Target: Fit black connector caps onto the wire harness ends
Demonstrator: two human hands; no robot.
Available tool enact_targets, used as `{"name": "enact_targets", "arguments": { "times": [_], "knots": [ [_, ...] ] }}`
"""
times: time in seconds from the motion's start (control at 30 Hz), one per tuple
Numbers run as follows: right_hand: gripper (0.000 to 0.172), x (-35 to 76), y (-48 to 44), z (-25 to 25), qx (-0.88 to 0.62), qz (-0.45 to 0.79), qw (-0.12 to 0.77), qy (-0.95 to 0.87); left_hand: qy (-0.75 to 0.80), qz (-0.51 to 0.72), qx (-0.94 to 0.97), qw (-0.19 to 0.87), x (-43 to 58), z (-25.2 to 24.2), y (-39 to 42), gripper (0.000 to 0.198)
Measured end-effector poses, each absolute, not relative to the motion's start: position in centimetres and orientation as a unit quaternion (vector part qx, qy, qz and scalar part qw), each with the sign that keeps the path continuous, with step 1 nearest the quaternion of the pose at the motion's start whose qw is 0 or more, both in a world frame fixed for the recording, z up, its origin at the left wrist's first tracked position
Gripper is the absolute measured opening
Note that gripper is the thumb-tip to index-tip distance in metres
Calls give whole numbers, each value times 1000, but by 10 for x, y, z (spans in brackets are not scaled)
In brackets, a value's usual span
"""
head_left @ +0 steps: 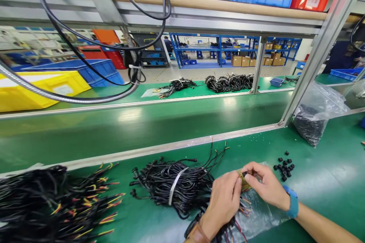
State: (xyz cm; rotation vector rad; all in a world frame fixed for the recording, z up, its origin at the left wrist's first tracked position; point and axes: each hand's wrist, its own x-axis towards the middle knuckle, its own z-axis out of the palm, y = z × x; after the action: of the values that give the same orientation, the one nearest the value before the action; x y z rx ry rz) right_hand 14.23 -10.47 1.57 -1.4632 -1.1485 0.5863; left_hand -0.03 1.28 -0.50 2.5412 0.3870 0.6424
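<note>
My right hand [264,183], with a blue band at the wrist, pinches a small black part [244,174] between thumb and forefinger. Close against it, my left hand [225,195] has its fingers pressed together at a yellowish piece [244,184]; what exactly it grips is hidden. Below the hands, cable ends with coloured wires [245,208] lie over a clear plastic bag [256,218]. Left of my hands is a bundle of black cables [173,182] bound with a white tie. Several small black caps [284,168] are scattered to the right.
A big pile of black cables [37,201] fills the left front. A metal upright [310,53] stands behind a plastic bag of black parts [312,121]. Looped cables [134,51] hang from the overhead rail [199,15]. More cable bundles [230,82] lie across the bench.
</note>
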Motion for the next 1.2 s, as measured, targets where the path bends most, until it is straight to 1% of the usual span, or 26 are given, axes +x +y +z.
{"name": "enact_targets", "arguments": {
  "times": [0.17,0.73,1.1,1.2],
  "knots": [
    [13,142,-103,17,-634,244,555,-480,128,242,931,240,1,0,12,27],
    [14,145,-103,13,-610,305,541,-492,118,255,934,223,0,2,12,25],
    [15,147,-101,6,-577,400,560,-440,125,251,929,242,0,1,11,23],
    [17,146,-102,8,-594,376,542,-460,128,252,927,245,0,2,11,24]
  ]
}}
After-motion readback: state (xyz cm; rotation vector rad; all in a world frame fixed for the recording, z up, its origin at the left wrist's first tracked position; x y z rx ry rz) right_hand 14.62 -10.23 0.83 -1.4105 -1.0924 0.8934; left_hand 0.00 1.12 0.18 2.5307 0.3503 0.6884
